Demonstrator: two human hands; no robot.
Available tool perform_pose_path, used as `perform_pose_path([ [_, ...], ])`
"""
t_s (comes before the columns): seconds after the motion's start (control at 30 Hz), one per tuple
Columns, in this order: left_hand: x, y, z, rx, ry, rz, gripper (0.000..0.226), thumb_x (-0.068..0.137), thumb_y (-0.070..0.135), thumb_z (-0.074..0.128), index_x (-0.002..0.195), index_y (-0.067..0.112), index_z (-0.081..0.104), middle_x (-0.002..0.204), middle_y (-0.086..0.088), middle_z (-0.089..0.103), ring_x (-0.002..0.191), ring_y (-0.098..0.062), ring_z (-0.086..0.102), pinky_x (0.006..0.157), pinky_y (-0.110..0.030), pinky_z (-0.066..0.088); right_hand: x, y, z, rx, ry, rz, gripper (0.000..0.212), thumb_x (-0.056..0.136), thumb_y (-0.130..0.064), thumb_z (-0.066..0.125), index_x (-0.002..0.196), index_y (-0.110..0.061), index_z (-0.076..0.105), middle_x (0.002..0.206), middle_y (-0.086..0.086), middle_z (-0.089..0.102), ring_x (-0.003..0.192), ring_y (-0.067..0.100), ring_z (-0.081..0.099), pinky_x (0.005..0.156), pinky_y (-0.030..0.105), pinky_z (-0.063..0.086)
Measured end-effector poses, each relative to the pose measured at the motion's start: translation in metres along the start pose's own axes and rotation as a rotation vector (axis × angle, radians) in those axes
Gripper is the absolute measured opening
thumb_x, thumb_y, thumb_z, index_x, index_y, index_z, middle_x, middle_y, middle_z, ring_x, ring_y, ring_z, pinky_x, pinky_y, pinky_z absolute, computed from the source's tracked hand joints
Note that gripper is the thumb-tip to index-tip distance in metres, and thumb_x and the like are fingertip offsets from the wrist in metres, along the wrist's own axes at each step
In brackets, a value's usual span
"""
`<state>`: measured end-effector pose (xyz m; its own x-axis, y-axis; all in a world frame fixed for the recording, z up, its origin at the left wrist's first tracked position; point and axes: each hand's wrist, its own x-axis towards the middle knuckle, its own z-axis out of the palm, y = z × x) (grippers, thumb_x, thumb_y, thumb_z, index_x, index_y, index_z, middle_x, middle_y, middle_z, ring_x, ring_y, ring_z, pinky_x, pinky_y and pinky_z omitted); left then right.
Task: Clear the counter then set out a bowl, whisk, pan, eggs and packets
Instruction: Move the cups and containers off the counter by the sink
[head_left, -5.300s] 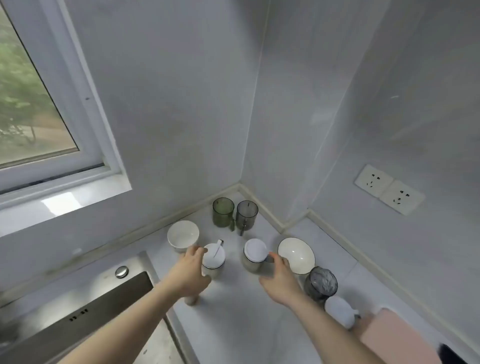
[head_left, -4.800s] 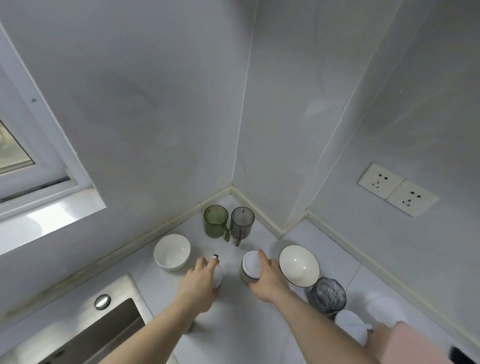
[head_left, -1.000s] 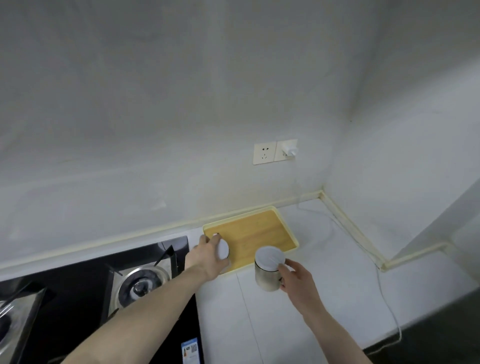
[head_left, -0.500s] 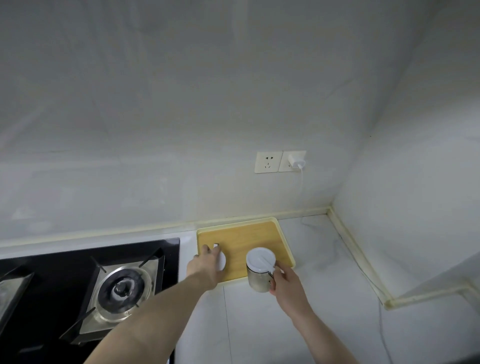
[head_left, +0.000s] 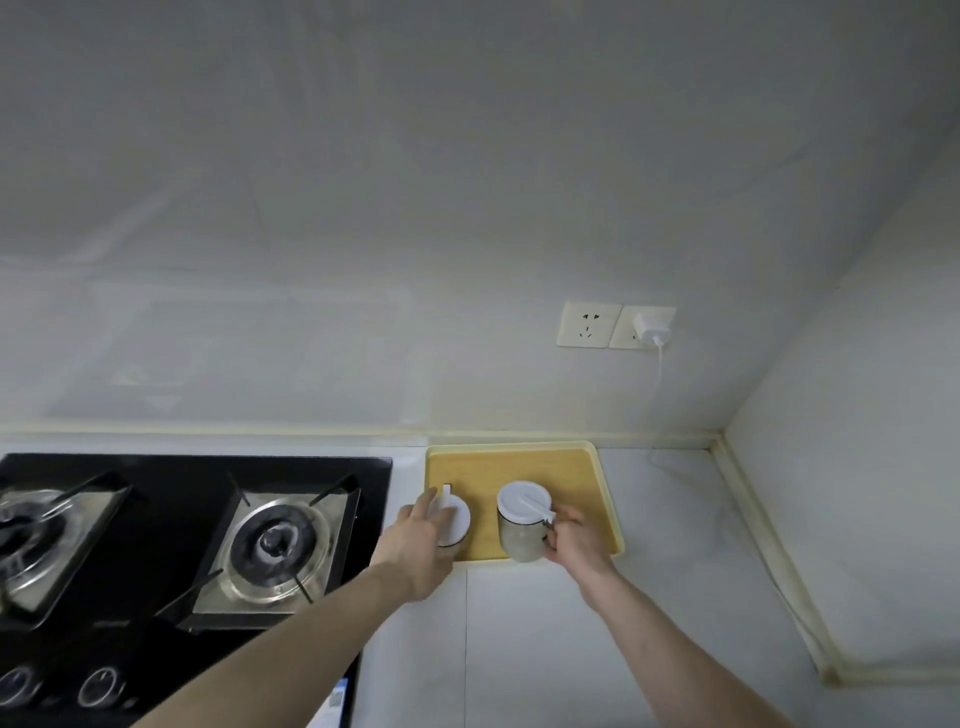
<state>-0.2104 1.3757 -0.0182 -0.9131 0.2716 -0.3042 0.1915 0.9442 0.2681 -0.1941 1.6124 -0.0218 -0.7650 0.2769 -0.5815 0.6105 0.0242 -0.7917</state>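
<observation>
Now both bare forearms reach forward from the bottom edge of the view toward a yellow tray (head_left: 519, 460) that sits on the white counter (head_left: 545, 639) against the back wall. The left hand (head_left: 421, 545) is wrapped around a white lidded jar (head_left: 453, 519) at the tray's front left corner, palm against its left side and fingers curled over the top, so it grasps that jar; much of the jar is hidden behind the hand. The right hand (head_left: 576, 540) grips a second, taller jar (head_left: 521, 522) from its right side, with the fingers closed around what looks like a handle. This jar has a flat white lid and a pale body with a dark band near the top, and it stands upright near the tray's front edge, just beside the first jar without touching it. Whether either jar rests fully on the tray or hangs just above it I cannot tell. To the left of the tray lies a black gas stove (head_left: 192, 540) with two burners and knobs along its front edge. On the wall above the tray's right end is a double socket (head_left: 589, 325) with a white plug (head_left: 652, 328) in it; its cable (head_left: 661, 379) drops to the counter's back right corner.
</observation>
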Motion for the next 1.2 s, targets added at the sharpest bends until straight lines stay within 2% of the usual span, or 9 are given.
perform_pose_path([
  [0.13,-0.018,0.0,0.003,0.13,-0.103,0.031,0.077,0.091,0.034,0.061,0.158,0.029,0.022,0.166,0.004,0.01,0.15,-0.024,0.02,0.118,-0.04,0.033,0.03,-0.009,0.004,-0.031,0.017,0.034,0.044,0.094,-0.003,0.038,0.124,-0.022,0.064,0.104,0.005,0.068,0.083,0.018,0.065,0.099,0.045,0.055],
  [0.2,-0.023,0.002,0.004,0.157,-0.169,0.006,0.084,0.092,0.031,0.061,0.16,0.028,0.012,0.169,0.003,0.002,0.154,-0.025,0.011,0.122,-0.042,0.026,0.037,-0.014,0.007,-0.054,0.003,0.05,0.046,0.093,-0.001,0.035,0.122,-0.018,0.067,0.089,0.004,0.065,0.076,0.018,0.063,0.098,0.046,0.056],
  [0.33,-0.021,0.009,0.004,0.204,-0.222,-0.023,0.089,0.093,0.028,0.063,0.161,0.027,0.005,0.169,0.004,-0.006,0.156,-0.027,0.003,0.123,-0.043,0.026,0.046,-0.017,0.011,-0.124,-0.066,0.053,0.048,0.091,0.003,0.036,0.121,-0.013,0.07,0.069,0.002,0.056,0.068,0.018,0.058,0.09,0.04,0.06],
  [0.47,-0.013,0.015,-0.001,0.228,-0.232,-0.031,0.08,0.089,0.024,0.064,0.155,0.025,0.019,0.166,0.001,0.009,0.154,-0.028,0.009,0.118,-0.045,0.034,0.053,-0.021,0.012,-0.167,-0.087,0.052,0.044,0.095,0.003,0.036,0.122,-0.006,0.07,0.093,0.01,0.066,0.081,0.023,0.062,0.075,0.034,0.06],
  [0.67,-0.01,0.023,-0.005,0.242,-0.234,-0.051,0.078,0.085,0.02,0.066,0.152,0.025,0.025,0.159,-0.001,0.021,0.15,-0.03,0.017,0.113,-0.044,0.04,0.058,-0.039,0.009,-0.327,-0.058,0.018,0.032,0.102,-0.011,0.042,0.121,-0.007,0.067,0.117,0.01,0.063,0.113,0.035,0.061,0.099,0.046,0.054],
  [0.77,-0.012,0.024,-0.006,0.215,-0.239,-0.065,0.081,0.085,0.018,0.065,0.154,0.025,0.023,0.162,0.0,0.017,0.149,-0.03,0.02,0.114,-0.044,0.039,0.057,-0.033,0.017,-0.479,-0.181,-0.126,0.03,0.097,-0.023,0.058,0.124,-0.014,0.066,0.127,0.006,0.066,0.11,0.023,0.061,0.088,0.03,0.051],
  [0.9,-0.014,0.024,-0.008,0.194,-0.263,-0.07,0.083,0.085,0.018,0.065,0.155,0.025,0.021,0.164,-0.001,0.015,0.145,-0.028,0.029,0.111,-0.043,0.042,0.054,-0.027,0.029,-0.584,-0.269,-0.242,0.045,0.086,-0.014,0.063,0.128,-0.028,0.063,0.132,-0.003,0.061,0.106,0.014,0.058,0.07,0.017,0.044],
  [1.1,-0.012,0.027,-0.011,0.206,-0.304,-0.063,0.084,0.082,0.017,0.064,0.155,0.021,0.02,0.165,-0.003,0.012,0.144,-0.028,0.029,0.109,-0.043,0.044,0.054,-0.031,0.041,-0.687,-0.354,-0.312,0.065,0.084,0.005,0.041,0.136,-0.03,0.058,0.162,-0.006,0.028,0.146,0.018,0.033,0.112,0.027,0.036],
  [1.2,-0.012,0.024,-0.011,0.193,-0.323,-0.06,0.086,0.084,0.018,0.063,0.156,0.022,0.017,0.166,-0.001,0.007,0.15,-0.028,0.019,0.112,-0.044,0.041,0.05,-0.03,0.039,-0.7,-0.362,-0.323,0.065,0.087,0.002,0.04,0.142,-0.033,0.043,0.155,0.001,0.032,0.121,0.022,0.047,0.083,0.021,0.047],
])
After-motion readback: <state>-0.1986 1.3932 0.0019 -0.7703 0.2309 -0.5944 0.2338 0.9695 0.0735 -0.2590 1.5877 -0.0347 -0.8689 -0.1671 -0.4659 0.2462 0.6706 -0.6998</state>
